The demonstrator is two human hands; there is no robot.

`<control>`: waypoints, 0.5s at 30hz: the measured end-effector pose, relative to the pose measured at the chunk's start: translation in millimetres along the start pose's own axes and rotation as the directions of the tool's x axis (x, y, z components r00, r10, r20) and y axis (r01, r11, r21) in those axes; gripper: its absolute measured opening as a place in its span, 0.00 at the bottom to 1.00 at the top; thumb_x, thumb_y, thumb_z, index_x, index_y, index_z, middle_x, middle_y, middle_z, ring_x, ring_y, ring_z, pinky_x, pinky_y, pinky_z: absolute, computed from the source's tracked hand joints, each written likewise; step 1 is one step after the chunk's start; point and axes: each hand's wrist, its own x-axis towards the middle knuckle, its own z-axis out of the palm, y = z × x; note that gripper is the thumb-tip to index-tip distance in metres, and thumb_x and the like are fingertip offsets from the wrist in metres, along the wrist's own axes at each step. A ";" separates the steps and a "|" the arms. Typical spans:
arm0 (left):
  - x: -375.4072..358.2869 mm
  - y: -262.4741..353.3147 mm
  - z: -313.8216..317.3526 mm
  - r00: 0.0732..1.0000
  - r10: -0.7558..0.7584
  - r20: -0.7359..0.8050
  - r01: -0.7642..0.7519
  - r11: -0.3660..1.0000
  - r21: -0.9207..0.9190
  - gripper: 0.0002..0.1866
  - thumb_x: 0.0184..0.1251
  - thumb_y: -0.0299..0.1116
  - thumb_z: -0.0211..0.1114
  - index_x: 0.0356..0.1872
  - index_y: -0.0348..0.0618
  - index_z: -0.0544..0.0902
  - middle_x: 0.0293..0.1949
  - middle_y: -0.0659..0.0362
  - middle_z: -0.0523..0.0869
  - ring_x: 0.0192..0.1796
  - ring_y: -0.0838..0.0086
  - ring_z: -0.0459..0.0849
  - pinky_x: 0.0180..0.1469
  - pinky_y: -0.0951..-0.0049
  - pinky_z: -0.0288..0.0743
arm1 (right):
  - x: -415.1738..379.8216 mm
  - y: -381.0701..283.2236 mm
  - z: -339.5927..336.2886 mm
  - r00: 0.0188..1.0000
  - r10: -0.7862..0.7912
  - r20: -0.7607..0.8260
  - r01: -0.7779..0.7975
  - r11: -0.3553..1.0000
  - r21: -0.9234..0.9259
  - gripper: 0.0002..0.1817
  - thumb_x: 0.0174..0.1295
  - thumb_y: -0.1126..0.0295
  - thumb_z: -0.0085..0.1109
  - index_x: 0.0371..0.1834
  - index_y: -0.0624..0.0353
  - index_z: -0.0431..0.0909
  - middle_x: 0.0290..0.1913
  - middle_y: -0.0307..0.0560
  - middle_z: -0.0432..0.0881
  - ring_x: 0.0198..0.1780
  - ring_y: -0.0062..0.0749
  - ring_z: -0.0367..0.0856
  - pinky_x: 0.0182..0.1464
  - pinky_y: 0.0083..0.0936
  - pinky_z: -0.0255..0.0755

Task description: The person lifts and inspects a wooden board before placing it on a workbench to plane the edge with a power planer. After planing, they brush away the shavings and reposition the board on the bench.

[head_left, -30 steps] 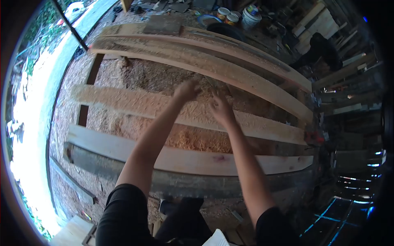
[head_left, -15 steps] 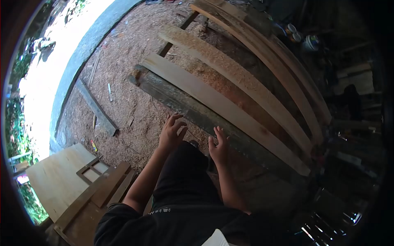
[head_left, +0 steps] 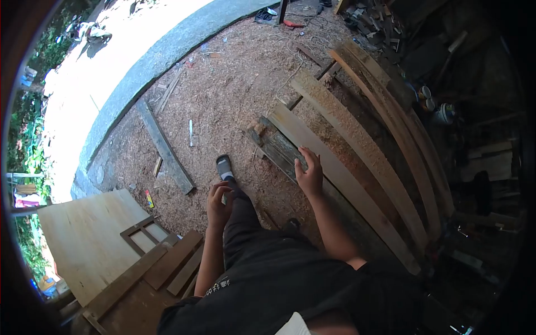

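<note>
Fingers loosely curled with a gap to the thumb, my left hand hangs empty over the shavings beside my leg. My right hand is open, thumb apart from the fingers, and overlaps the rough grey beam and the edge of a smooth pale plank in this view. Beyond that plank lies another board strewn with sawdust. My left foot, in a dark slipper, is set forward on the ground.
Longer boards lie further right across a dark support. A loose grey plank and a thin white strip rest on shavings at left. A plywood sheet, a small wooden frame and brown boards are at lower left.
The view has swung, so the boards sit further right. My left foot has come into sight, stepped forward. My right hand is now higher than my left, and both remain empty.
</note>
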 end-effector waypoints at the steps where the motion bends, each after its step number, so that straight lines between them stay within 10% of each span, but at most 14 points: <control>1: 28.7 -13.7 -8.0 1.000 0.024 0.019 -0.024 1.000 -0.011 0.06 0.72 0.26 0.73 0.35 0.38 0.84 0.60 0.49 0.89 0.64 0.49 0.88 0.66 0.53 0.81 | 24.2 -11.6 17.2 1.000 -0.014 -0.020 0.015 1.000 0.008 0.21 0.77 0.65 0.63 0.70 0.55 0.82 0.71 0.52 0.83 0.75 0.54 0.79 0.82 0.69 0.57; 8: 288.9 -45.1 -71.5 0.937 0.247 0.248 -0.243 0.969 -0.048 0.09 0.69 0.27 0.76 0.48 0.43 0.88 0.61 0.52 0.88 0.66 0.49 0.87 0.63 0.52 0.83 | 177.5 -57.8 118.3 0.985 0.088 -0.152 -0.091 0.996 -0.015 0.21 0.77 0.68 0.65 0.70 0.59 0.81 0.66 0.56 0.86 0.68 0.54 0.84 0.68 0.46 0.80; 15: 505.6 -24.0 -31.1 0.780 0.418 0.465 -0.428 0.899 -0.090 0.08 0.72 0.31 0.76 0.47 0.42 0.89 0.62 0.50 0.87 0.66 0.50 0.87 0.65 0.53 0.82 | 261.6 -29.0 111.3 0.878 0.189 -0.440 -0.242 0.968 -0.067 0.22 0.74 0.67 0.67 0.69 0.59 0.82 0.64 0.56 0.86 0.66 0.53 0.85 0.70 0.46 0.77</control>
